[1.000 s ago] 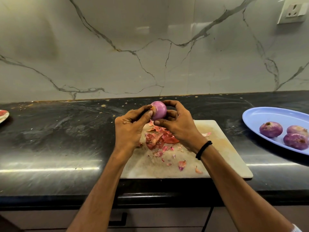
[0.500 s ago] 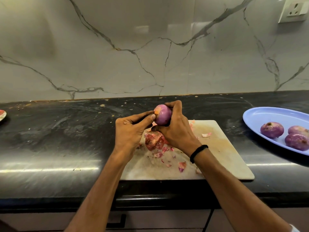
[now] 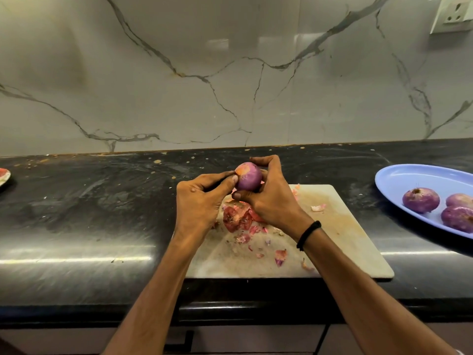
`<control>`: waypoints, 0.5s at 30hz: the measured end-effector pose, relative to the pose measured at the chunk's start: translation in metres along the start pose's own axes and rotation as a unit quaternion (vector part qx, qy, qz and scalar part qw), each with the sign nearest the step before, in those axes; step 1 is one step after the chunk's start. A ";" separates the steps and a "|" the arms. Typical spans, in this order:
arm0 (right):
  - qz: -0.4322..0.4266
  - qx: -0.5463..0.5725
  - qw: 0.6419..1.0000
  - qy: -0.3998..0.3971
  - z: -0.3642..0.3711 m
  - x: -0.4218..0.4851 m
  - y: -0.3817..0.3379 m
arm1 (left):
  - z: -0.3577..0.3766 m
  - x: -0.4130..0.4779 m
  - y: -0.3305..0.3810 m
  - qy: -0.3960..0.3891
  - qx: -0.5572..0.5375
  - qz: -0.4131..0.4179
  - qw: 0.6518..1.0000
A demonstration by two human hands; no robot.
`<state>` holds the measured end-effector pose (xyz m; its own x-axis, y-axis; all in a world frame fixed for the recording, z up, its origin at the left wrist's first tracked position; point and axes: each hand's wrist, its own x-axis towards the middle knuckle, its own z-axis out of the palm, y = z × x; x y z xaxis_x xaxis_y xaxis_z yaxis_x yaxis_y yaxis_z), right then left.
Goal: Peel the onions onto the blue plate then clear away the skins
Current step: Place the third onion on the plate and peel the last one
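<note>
A purple onion (image 3: 249, 177) with an orange patch of skin near its top is held above the cutting board (image 3: 340, 226). My right hand (image 3: 271, 198) grips it from the right and below. My left hand (image 3: 202, 198) pinches at the skin patch on the onion's left side with thumb and forefinger. A heap of reddish onion skins (image 3: 236, 219) lies on the board under my hands, with smaller flakes scattered toward the front. The blue plate (image 3: 399, 180) at the right holds three peeled onions (image 3: 421, 200).
The board lies on a black stone counter (image 3: 89, 213) against a marble-look wall. Crumbs dot the counter's back edge. A plate's rim (image 3: 4, 176) shows at the far left. A wall socket (image 3: 454, 16) sits at the top right.
The onion has been turned in my hands, bringing the orange skin patch to the top left. My left thumb and forefinger have closed onto that patch.
</note>
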<state>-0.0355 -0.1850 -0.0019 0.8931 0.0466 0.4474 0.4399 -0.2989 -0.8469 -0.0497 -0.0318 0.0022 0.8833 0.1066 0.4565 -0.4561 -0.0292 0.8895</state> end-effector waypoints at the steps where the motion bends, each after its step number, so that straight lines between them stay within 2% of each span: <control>1: -0.004 -0.006 1.000 0.004 0.000 0.000 0.001 | 0.000 0.000 0.000 0.002 0.006 0.004 1.000; 7: -0.035 -0.066 0.997 -0.007 -0.001 -0.002 -0.001 | 0.001 -0.001 0.001 0.012 0.026 0.006 1.000; 15: -0.054 -0.091 0.994 -0.011 -0.001 -0.003 -0.001 | 0.003 -0.001 0.002 0.026 0.002 -0.040 0.999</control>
<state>-0.0382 -0.1856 -0.0022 0.8439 0.1083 0.5254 0.5113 -0.4586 -0.7268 -0.0513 -0.0345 0.0040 0.9103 0.1609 0.3815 -0.3831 -0.0219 0.9234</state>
